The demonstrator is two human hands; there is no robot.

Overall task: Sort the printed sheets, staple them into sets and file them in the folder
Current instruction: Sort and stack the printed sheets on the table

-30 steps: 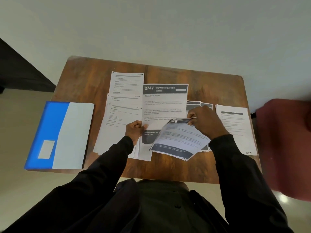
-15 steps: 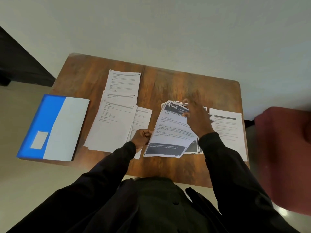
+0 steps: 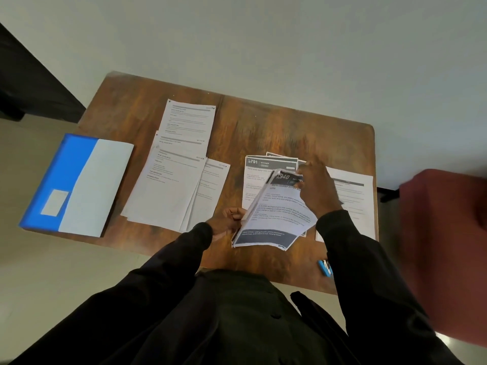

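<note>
Early days imo. The blue-and-white card folder (image 3: pixel 76 185) sits at the frame's left, and nothing looks filed yet. White printed sheets (image 3: pixel 168 185) are fanned out left of centre, apparently unstapled. The left hand (image 3: pixel 229 219) pinches the edge of a dark-banded sheet (image 3: pixel 279 214), the right hand (image 3: pixel 316 188) grips its top, so they're mid-sort.

Blue-and-pale-grey folder (image 3: pixel 105 185) (a pale label (image 3: pixel 55 202) on its blue half), streaky brown wood-grain table (image 3: pixel 263 122), white sheets (image 3: pixel 168 191) barred in grey; the lifted sheet (image 3: pixel 279 214) shows dark slate bands top and bottom, against black sleeves (image 3: pixel 369 272) and a bright blue stapler (image 3: pixel 324 267).
</note>
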